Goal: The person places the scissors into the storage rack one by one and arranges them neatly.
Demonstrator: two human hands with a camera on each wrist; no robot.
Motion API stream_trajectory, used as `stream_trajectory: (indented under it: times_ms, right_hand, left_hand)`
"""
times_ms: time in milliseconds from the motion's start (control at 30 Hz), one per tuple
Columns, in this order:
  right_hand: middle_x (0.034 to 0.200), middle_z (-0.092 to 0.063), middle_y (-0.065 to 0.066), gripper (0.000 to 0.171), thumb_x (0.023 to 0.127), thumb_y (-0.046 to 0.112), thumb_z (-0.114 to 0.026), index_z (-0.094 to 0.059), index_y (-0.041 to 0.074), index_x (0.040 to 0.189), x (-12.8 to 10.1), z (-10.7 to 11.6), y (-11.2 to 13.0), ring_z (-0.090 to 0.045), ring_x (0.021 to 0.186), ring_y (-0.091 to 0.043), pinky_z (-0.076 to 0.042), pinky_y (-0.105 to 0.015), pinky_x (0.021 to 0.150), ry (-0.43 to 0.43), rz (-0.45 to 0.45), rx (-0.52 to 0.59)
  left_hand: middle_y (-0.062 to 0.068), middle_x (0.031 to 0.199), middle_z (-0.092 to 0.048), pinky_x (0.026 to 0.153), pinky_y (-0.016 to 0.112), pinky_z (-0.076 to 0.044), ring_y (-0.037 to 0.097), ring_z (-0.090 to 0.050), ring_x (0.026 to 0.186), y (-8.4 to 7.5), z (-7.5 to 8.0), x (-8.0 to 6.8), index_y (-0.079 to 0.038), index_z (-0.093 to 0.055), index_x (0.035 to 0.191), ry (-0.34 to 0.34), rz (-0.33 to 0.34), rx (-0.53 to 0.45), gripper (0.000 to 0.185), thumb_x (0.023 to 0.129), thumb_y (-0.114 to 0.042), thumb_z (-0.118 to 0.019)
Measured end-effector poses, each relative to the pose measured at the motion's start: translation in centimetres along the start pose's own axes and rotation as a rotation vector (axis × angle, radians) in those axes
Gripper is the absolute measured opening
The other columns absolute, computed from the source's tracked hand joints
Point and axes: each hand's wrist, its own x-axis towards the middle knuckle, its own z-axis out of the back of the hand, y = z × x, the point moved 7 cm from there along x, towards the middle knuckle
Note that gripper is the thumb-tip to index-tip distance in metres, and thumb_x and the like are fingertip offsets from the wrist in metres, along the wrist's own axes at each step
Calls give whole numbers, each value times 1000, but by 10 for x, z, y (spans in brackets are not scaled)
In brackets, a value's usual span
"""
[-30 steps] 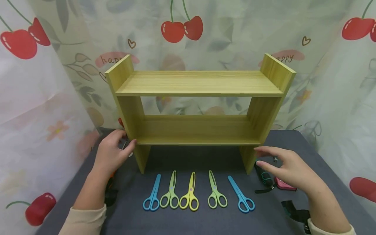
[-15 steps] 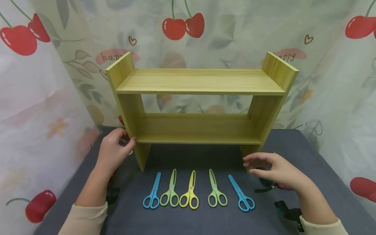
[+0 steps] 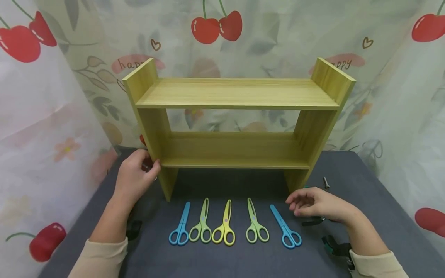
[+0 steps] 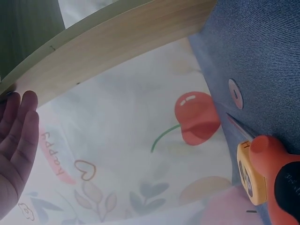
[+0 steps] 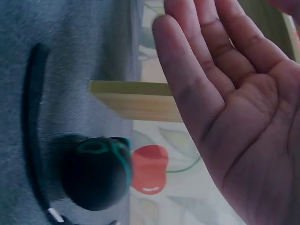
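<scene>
My left hand point(image 3: 135, 177) is at the left side of a two-tier wooden shelf point(image 3: 236, 92), thumb by its front edge. In the left wrist view its fingers point(image 4: 21, 136) are nearly straight against the side panel point(image 4: 117, 44). My right hand point(image 3: 323, 202) hovers low in front of the shelf's right foot, fingers loosely bent and holding nothing. It is nearest the right blue scissors point(image 3: 286, 227). In the same row lie green scissors point(image 3: 256, 224), yellow scissors point(image 3: 226, 224), more green scissors point(image 3: 203, 224) and left blue scissors point(image 3: 180, 226).
Right of the shelf lies a bolt point(image 3: 325, 183). In the right wrist view a black, teal-striped tool end point(image 5: 98, 173) and a dark strap point(image 5: 35, 122) lie beneath the hand. On the left are an orange-and-black tool point(image 4: 276, 178), a yellow tape measure point(image 4: 251, 176) and a washer point(image 4: 236, 93).
My right hand has moved left and down from beside the shelf's right side to its right foot. It now covers the pink item and uncovers the bolt. My left hand has stayed nearly still.
</scene>
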Motion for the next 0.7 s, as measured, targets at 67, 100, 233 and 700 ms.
stream_trajectory:
  times_ms: [67, 100, 233, 700]
  right_hand:
    - [113, -63, -30, 38, 98, 7, -65, -55, -16, 126, 1, -2, -5, -67, 99, -22, -56, -32, 84, 37, -11, 25]
    - [113, -63, -29, 38, 98, 7, -65, -55, -17, 126, 2, -3, -8, -67, 98, -21, -56, -32, 83, 54, -20, 37]
    - [112, -65, -24, 37, 98, 7, -66, -56, -16, 124, 4, -8, -20, -67, 98, -20, -55, -32, 83, 100, -79, 82]
    - [104, -68, -15, 29, 94, 3, -65, -62, -13, 118, 9, -21, -40, -66, 91, -15, -54, -27, 79, 199, -147, 117]
  left_hand:
    - [11, 80, -62, 58, 42, -52, 25, -62, 65, -1, 0, 0, -2, -62, 86, -11, -12, 0, 11, 84, -5, -72]
    - [11, 80, -62, 58, 41, -51, 26, -61, 65, -1, 0, 0, -2, -62, 86, -18, -19, 1, 11, 84, -5, -72]
    - [12, 77, -59, 57, 40, -48, 26, -59, 63, -3, 0, -1, -1, -61, 84, -43, -43, 5, 11, 83, -5, -71]
    - [12, 75, -59, 55, 35, -44, 22, -55, 61, -5, 1, -2, -1, -61, 83, -79, -64, 3, 10, 82, -3, -71]
